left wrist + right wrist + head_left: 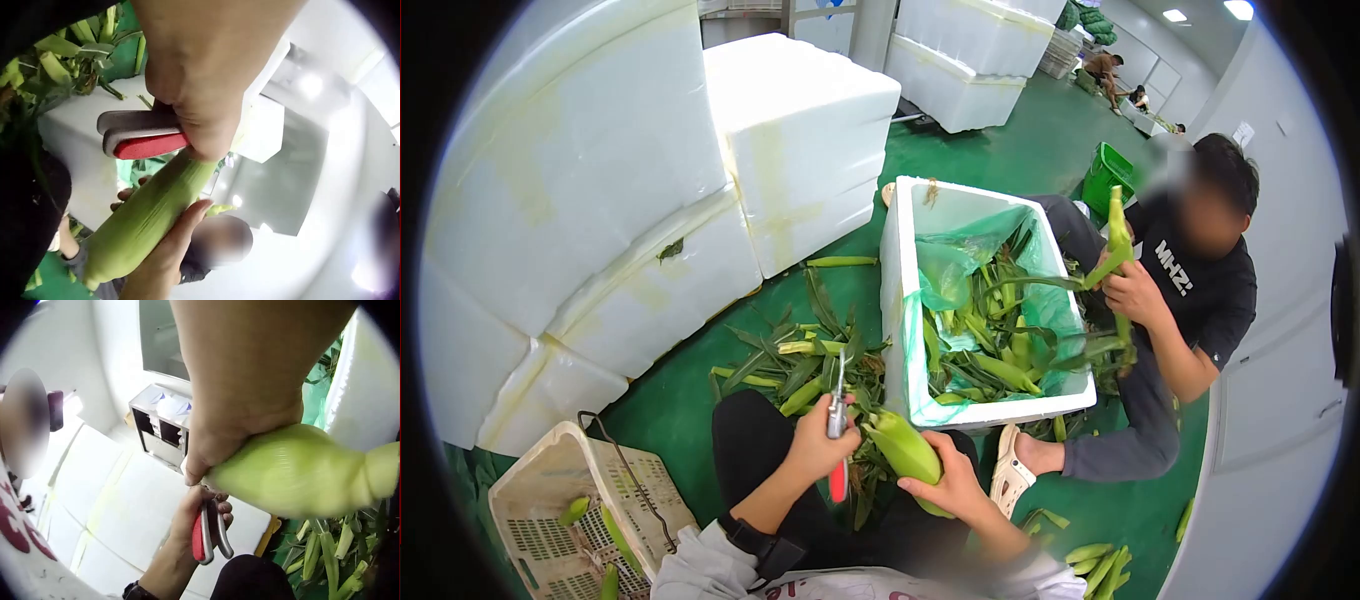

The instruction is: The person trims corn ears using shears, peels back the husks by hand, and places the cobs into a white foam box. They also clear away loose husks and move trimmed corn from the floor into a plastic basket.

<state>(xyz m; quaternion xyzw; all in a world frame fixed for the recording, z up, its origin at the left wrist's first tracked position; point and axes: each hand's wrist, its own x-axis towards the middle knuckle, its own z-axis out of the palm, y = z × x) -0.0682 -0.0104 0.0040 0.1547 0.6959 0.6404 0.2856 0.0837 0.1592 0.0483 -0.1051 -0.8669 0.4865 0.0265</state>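
My left hand (822,445) grips pruning shears (837,418) with red and grey handles, the metal tip pointing away from me. In my right hand (952,482) is an ear of corn (905,448) in pale green husk, tilted over my lap, its cut-looking end toward the left hand. The left wrist view shows the shears' handles (142,134) right above the corn (150,215), with the right hand's thumb along its side. From the right wrist, the right hand (250,419) wraps one end of the corn (294,472), and the left hand (190,515) holds the shears lower down.
A white foam box (905,300) lined with green plastic holds corn and husks. Leaves and stalks (800,350) litter the floor beside it. A plastic basket (590,440) stands at left, husked ears (1100,565) lie lower right. Another person (1190,270) sits opposite, holding corn.
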